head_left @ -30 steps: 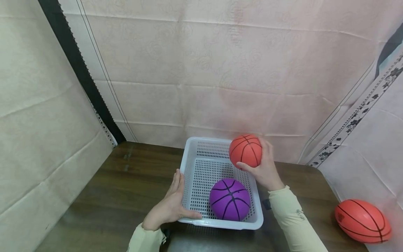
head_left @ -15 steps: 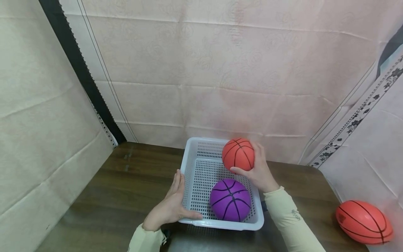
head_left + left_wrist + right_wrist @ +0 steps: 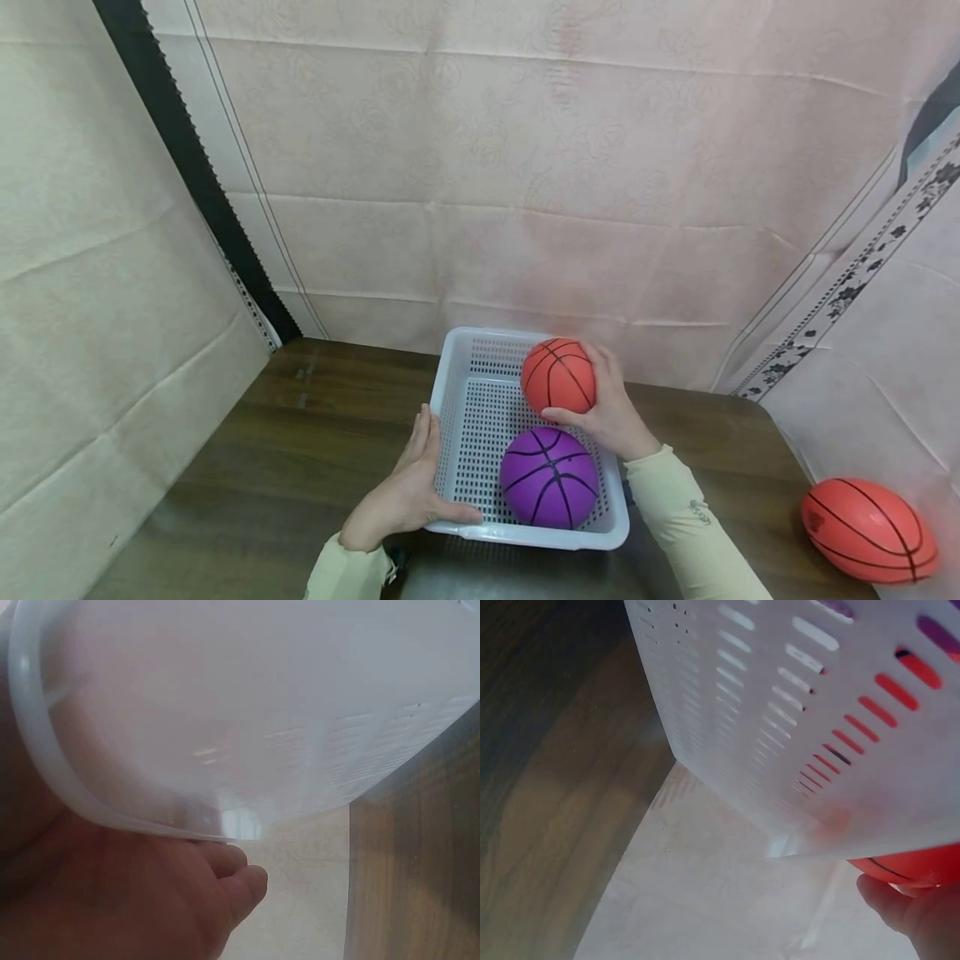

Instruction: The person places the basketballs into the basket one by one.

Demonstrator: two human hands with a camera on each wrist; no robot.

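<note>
A small orange-red basketball (image 3: 557,376) is in the far right part of a white plastic basket (image 3: 528,536). My right hand (image 3: 606,408) grips it from the right, thumb on the near side and fingers around the far side. In the right wrist view, red shows through the slots of the basket wall (image 3: 727,712). A purple basketball (image 3: 549,477) sits in the basket's near right part. My left hand (image 3: 401,492) rests on the near left corner, its straight fingers along the outer left wall and its thumb over the front rim.
Another orange-red ball (image 3: 870,530), stretched in this view, lies at the right edge of the brown wooden table (image 3: 300,467). Pale patterned cloth (image 3: 570,167) hangs behind the table and along both sides.
My right hand has moved left and slightly nearer with the orange-red basketball, lowering it into the basket behind the purple one. The left hand and basket have stayed in place.
</note>
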